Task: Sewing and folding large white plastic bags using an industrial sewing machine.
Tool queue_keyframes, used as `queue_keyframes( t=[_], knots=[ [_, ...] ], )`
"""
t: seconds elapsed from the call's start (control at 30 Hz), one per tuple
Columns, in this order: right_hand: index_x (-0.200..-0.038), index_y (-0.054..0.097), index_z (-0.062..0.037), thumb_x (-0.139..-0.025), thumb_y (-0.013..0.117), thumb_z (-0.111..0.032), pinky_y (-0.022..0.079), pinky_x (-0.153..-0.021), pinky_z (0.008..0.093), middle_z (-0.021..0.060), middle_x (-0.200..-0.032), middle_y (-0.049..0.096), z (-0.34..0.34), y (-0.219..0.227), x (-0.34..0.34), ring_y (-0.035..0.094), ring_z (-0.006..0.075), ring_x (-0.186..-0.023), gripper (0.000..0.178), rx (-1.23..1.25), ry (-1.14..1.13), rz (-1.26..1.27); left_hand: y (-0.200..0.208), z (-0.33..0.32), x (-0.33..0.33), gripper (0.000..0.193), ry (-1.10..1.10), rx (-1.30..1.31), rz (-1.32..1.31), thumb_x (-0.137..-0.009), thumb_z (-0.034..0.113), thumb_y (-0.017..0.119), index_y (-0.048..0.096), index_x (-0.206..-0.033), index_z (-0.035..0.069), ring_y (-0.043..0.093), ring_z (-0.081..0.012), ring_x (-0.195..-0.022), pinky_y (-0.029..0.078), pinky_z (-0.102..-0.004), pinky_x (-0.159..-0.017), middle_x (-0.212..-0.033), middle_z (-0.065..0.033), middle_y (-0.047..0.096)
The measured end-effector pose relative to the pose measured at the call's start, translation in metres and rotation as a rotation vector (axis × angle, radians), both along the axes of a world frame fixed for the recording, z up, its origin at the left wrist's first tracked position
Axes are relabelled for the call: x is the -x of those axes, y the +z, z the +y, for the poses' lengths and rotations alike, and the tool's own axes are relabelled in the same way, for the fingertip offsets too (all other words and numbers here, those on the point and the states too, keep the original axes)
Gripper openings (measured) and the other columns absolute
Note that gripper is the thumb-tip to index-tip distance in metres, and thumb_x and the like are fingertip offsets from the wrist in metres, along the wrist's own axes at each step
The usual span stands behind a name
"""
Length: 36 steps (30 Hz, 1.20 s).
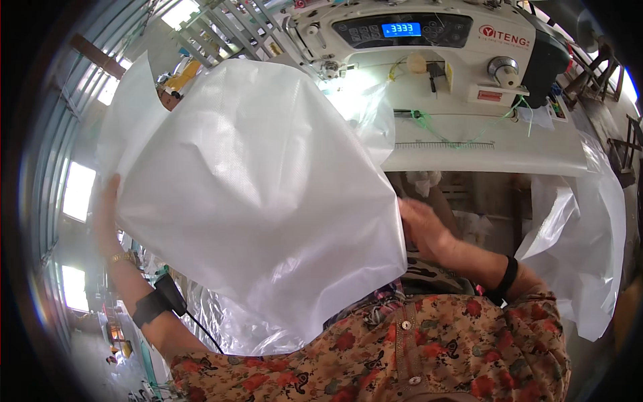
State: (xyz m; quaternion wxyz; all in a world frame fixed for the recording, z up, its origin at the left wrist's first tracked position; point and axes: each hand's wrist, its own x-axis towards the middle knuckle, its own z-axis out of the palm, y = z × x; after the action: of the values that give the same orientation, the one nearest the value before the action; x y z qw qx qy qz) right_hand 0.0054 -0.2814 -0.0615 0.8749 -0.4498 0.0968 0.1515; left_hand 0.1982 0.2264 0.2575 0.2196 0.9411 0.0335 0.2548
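Observation:
A large white woven plastic sheet, glossy and creased, spreads in front of me and hides much of what lies behind it. At its left edge, my left hand grips the sheet, slightly blurred, with its fingers partly hidden. My right hand is closed on the right edge, low down, fingertips tucked at the border. The upper part of the sheet reaches up beside the needle area of a white sewing machine, whose lamp is lit.
The machine's pale bed carries a ruler strip and loose green thread. More white sheeting hangs off the right side. Crumpled clear plastic lies below the sheet at lower left. A metal rack stands behind.

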Motion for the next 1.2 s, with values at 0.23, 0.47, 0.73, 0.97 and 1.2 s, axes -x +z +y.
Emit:
queue_keyframes(
  t=[0.23, 0.47, 0.73, 0.97, 1.2],
  knots=[
    [-0.134, 0.046, -0.0019, -0.100, 0.043, -0.050, 0.042, -0.104, 0.0419, 0.0125, -0.128, 0.056, 0.016, 0.037, 0.005, 0.054, 0.0210, -0.118, 0.059, -0.431, 0.121, 0.046, 0.000, 0.001, 0.012, 0.055, 0.006, 0.092, 0.020, -0.088, 0.032, 0.067, 0.056, -0.120, -0.011, 0.064, -0.0221, -0.092, 0.051, -0.0324, -0.082, -0.106, -0.0161, 0.066],
    [-0.117, 0.054, 0.0028, -0.093, 0.064, -0.017, 0.055, -0.072, 0.0275, 0.0073, -0.098, 0.068, 0.002, 0.113, -0.035, 0.066, 0.0118, -0.086, 0.033, -0.306, -0.232, -0.476, 0.017, 0.106, -0.001, 0.051, 0.010, -0.272, -0.027, -0.088, 0.031, 0.064, 0.058, -0.119, -0.008, 0.067, -0.0256, -0.081, 0.054, -0.0343, -0.077, -0.100, -0.0149, 0.068],
    [-0.087, 0.052, -0.0019, -0.089, 0.066, -0.011, 0.050, -0.062, 0.0309, 0.0063, -0.072, 0.058, 0.018, 0.073, -0.131, 0.056, 0.0105, -0.067, 0.017, 0.644, -0.481, -0.424, -0.031, 0.106, -0.034, 0.071, 0.562, -0.704, 0.026, -0.084, 0.029, 0.069, 0.037, -0.142, 0.002, 0.051, -0.0336, -0.123, 0.043, -0.0449, -0.100, -0.139, -0.0177, 0.048],
    [-0.090, 0.054, -0.0017, -0.089, 0.063, -0.013, 0.049, -0.063, 0.0402, 0.0147, -0.071, 0.065, 0.042, 0.055, -0.146, 0.065, 0.0325, -0.068, 0.015, 0.982, -0.510, -0.490, -0.117, -0.148, -0.095, 0.043, -0.667, -0.028, -0.017, -0.089, 0.002, 0.056, 0.051, -0.132, 0.002, 0.051, -0.0316, -0.126, 0.037, -0.0375, -0.109, -0.133, -0.0172, 0.055],
    [-0.094, 0.053, -0.0028, -0.087, 0.067, -0.015, 0.049, -0.059, 0.0407, 0.0141, -0.072, 0.064, 0.036, 0.066, -0.125, 0.064, 0.0323, -0.065, 0.020, 1.241, -0.393, -0.652, -0.196, -0.303, -0.057, 0.039, -1.041, -0.040, 0.041, -0.085, 0.003, 0.062, 0.052, -0.122, 0.003, 0.048, -0.0304, -0.119, 0.030, -0.0366, -0.114, -0.122, -0.0133, 0.055]
  ],
)
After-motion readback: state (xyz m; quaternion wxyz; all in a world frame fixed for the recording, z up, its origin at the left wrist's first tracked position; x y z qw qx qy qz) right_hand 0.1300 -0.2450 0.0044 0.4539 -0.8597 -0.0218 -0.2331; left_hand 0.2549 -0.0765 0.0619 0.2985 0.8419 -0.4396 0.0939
